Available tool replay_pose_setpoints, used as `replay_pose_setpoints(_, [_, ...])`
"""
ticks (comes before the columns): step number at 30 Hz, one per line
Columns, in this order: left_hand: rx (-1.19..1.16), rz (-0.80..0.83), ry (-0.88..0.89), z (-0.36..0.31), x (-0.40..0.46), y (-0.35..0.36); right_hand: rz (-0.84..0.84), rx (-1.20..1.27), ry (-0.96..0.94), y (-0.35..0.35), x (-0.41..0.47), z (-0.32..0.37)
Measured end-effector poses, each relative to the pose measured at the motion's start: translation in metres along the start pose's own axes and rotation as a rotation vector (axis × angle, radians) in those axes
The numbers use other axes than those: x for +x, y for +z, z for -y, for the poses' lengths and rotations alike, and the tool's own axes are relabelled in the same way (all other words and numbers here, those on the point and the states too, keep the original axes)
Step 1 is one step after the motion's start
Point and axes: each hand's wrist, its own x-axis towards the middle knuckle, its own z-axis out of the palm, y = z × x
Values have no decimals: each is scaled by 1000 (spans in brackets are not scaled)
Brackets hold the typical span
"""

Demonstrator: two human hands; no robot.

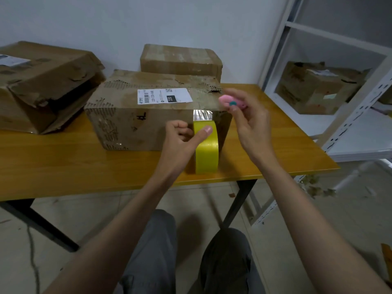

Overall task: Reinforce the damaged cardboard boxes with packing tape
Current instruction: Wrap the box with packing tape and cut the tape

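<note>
Currently, at frame centre:
- My left hand (182,136) grips the yellow tape roll (206,152), thumb across it, against the torn box (148,115).
- My right hand (248,119) pinches a pink cutter (230,102) at the box's upper right corner.
- Clear tape strip (202,115) sticks to the box front, above the roll.

- Light is dim, soft and even, with a cool cast on the wall (106,22).
- A faint sheen lies on the counter (63,166), and the clear tape strip (202,115) glints.
- The right hand (250,124) and its pink cutter (230,102) are motion-blurred.
- Wide-angle distortion bends the shelf (360,98) at the edge.
</note>
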Motion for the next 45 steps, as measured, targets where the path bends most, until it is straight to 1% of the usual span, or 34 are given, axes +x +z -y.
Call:
replay_pose_setpoints(3, [-61,38,-62,5,-3,0,108,-39,-61,8,2,4])
replay_pose_setpoints(7, [-119,157,-127,10,-7,0,151,-64,-24,16,6,-2])
replay_pose_setpoints(11, [-133,252,-105,7,-8,4,182,-89,-22,21,12,-4])
replay_pose_setpoints(14, [-106,291,-88,3,-3,2,205,-109,-16,23,17,-5])
replay_pose_setpoints(17, [-103,312,-112,2,0,-1,231,-124,-2,25,19,-4])
replay_pose_setpoints(22, [-101,318,-145,1,0,-2,242,-161,1,28,20,-5])
replay_pose_setpoints(32, [-155,291,-164,0,-2,0,295,-326,-20,29,27,10])
replay_pose_setpoints(39, [-180,294,-174,-1,-3,0,291,-282,-34,28,25,8])
replay_pose_setpoints(45, [-182,286,-170,-3,-2,0,303,-300,-25,29,26,10])
